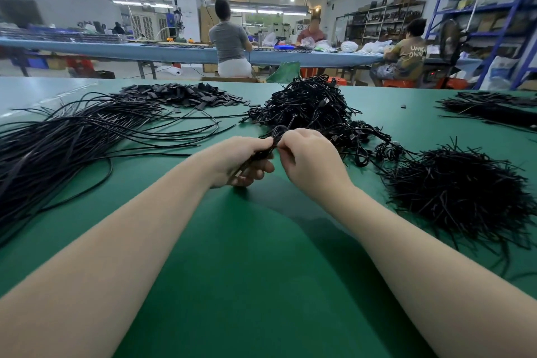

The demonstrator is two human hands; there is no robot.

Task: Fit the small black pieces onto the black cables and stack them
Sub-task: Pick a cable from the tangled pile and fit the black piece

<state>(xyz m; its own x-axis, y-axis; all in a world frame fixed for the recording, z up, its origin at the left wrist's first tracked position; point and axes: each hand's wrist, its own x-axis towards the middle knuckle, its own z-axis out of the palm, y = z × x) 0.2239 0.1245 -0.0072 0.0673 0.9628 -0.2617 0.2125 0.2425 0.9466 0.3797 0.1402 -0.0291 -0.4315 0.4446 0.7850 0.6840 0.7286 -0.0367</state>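
Green worktop (247, 256) carries cable (72, 136) heaps and small pieces (186, 94) at the back, while left hand (241, 161) and right hand (312, 161) both pinch one cable (261, 154) mid-table.

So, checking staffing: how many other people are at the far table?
3: one seated with back turned, one facing across the table, one seated at right. Others may be hidden.
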